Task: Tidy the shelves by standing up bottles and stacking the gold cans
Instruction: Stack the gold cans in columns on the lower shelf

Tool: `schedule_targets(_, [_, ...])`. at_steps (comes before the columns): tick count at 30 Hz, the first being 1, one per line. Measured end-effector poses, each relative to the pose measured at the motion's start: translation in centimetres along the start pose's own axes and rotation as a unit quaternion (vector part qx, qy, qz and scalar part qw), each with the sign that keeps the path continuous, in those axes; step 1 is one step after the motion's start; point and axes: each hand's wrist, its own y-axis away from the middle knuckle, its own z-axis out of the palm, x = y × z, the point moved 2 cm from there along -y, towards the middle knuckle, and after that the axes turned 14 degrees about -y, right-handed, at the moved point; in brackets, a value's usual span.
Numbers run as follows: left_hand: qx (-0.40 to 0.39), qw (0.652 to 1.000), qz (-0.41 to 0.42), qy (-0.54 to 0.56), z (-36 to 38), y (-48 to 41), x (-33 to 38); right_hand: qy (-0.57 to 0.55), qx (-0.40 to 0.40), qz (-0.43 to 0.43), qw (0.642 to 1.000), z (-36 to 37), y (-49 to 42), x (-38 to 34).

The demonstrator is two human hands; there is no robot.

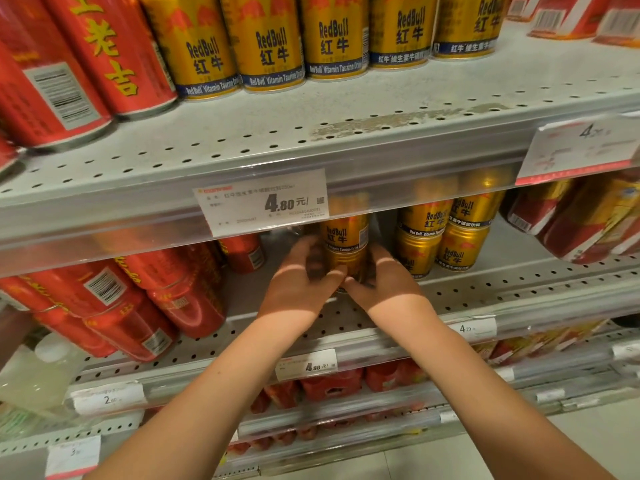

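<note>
Both of my hands reach into the middle shelf (467,292) and clasp a stack of two gold cans (344,249). My left hand (301,278) wraps the left side of the lower can, and my right hand (388,282) wraps its right side. The upper can stands upright on the lower one, its top hidden behind the shelf edge strip. To the right stand several more gold cans (446,237), stacked two high. A row of gold cans (273,43) stands upright on the top shelf (311,133).
Red cans (114,292) fill the left of the middle shelf, some lying tilted. Tall red cans (86,57) stand at the top left. Red cartons (571,220) lie at the right. A pale bottle (45,368) sits low at left. A price tag (263,202) hangs in front.
</note>
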Motion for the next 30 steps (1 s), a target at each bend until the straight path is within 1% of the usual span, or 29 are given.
schedule_targets(4, [0.010, 1.000, 0.017, 0.013, 0.9, -0.4, 0.4, 0.020, 0.026, 0.007, 0.999, -0.7, 0.0, 1.0])
schedule_targets(7, [0.021, 0.999, 0.017, 0.019, 1.6, -0.4, 0.8, 0.023, 0.030, 0.002, 0.999, -1.1, 0.1, 1.6])
schedule_targets(9, [0.024, 0.999, 0.016, 0.027, 1.8, -0.4, 0.9, 0.018, 0.032, 0.003, 0.999, -1.3, 0.1, 2.1])
schedule_targets(12, [0.003, 0.999, 0.030, 0.029, 1.3, -0.7, 0.4, 0.002, 0.037, -0.003, 0.999, -1.2, 0.5, 2.7])
schedule_targets(13, [0.009, 0.999, 0.027, 0.026, 0.9, -0.9, 0.2, -0.011, 0.040, -0.003, 0.999, -1.2, 0.7, 2.8])
schedule_targets(15, [0.059, 0.998, 0.010, -0.006, 0.1, -1.9, -0.1, -0.046, 0.047, 0.001, 0.998, -1.3, 0.9, 2.8])
schedule_targets(17, [0.118, 0.991, -0.024, -0.064, -0.6, -3.8, -0.2, -0.065, 0.067, -0.010, 0.996, -1.3, 1.2, 2.7])
schedule_targets(18, [0.137, 0.985, -0.025, -0.100, -0.7, -5.0, 0.1, -0.064, 0.084, -0.025, 0.994, -1.3, 1.6, 2.7])
schedule_targets(19, [0.143, 0.980, -0.005, -0.135, -0.8, -6.3, 0.4, -0.055, 0.102, -0.047, 0.992, -1.4, 2.0, 2.6])
schedule_targets(20, [0.135, 0.977, 0.019, -0.164, -0.8, -7.4, 0.8, -0.042, 0.117, -0.071, 0.990, -1.6, 2.5, 2.5])
schedule_targets(22, [0.098, 0.975, 0.039, -0.198, -0.5, -9.1, 0.8, -0.029, 0.123, -0.102, 0.987, -2.1, 3.4, 2.5])
schedule_targets(23, [0.081, 0.974, 0.034, -0.211, -0.3, -9.7, 0.5, -0.035, 0.118, -0.105, 0.987, -2.5, 3.7, 2.6])
schedule_targets(25, [0.050, 0.973, -0.011, -0.227, 0.2, -10.3, -0.4, -0.051, 0.111, -0.101, 0.987, -3.4, 3.7, 2.9])
schedule_targets(27, [0.046, 0.974, -0.033, -0.217, 0.4, -10.7, -1.3, -0.065, 0.114, -0.104, 0.986, -4.3, 3.4, 3.4])
schedule_targets(30, [0.065, 0.987, -0.037, -0.143, 0.1, -10.5, -2.1, -0.051, 0.114, -0.114, 0.986, -4.9, 2.7, 4.0])
